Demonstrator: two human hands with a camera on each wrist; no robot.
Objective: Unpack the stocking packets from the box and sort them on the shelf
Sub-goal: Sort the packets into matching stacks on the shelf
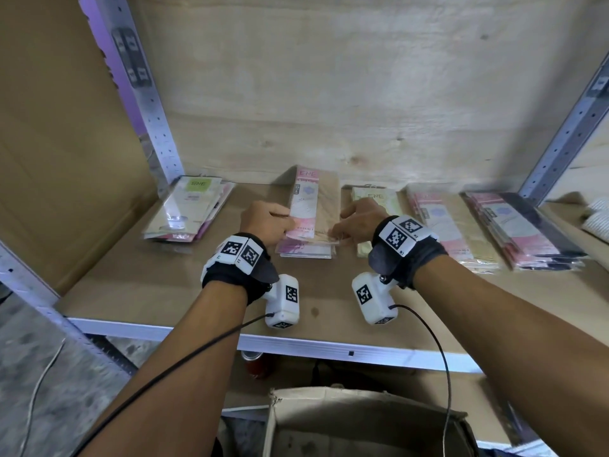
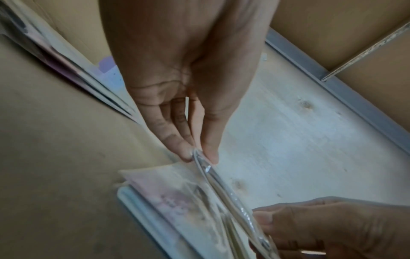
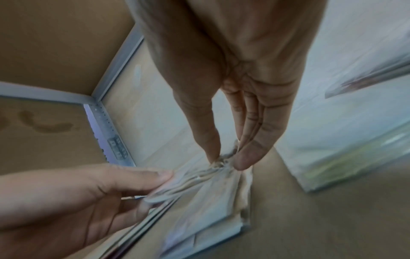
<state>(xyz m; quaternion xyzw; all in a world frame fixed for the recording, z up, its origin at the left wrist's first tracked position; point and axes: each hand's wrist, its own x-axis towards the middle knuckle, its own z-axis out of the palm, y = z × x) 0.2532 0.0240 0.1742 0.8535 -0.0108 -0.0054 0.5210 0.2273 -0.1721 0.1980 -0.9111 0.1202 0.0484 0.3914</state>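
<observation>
Hands meet over the middle of the brown board shelf (image 1: 184,291). Left hand (image 1: 265,222) pinches the left side of a flat pink-and-tan stocking packet in clear film (image 1: 309,206); right hand (image 1: 357,222) pinches its near right corner, thumb against fingertips (image 3: 242,162), film bunched between them. Packet tilted, far end raised toward the pale plywood back wall (image 1: 362,94), near end over a low stack of similar pink packets (image 1: 304,250) lying flat on the shelf. Whether packet and stack touch: cannot tell, hands cover the join. Other piles on the same shelf: green-labelled pile (image 1: 189,209) at far left, pale yellow-green pile (image 1: 372,199) just right of the hands and partly hidden by the right wrist, pink pile (image 1: 451,225) further right, pink-and-dark pile (image 1: 524,232) at far right. Print on labels mostly too blurred to read. Open brown cardboard box (image 1: 362,420) sits below the shelf edge, cut off by the bottom of the head view; its contents are not visible. Wrist views soft and blurred.
</observation>
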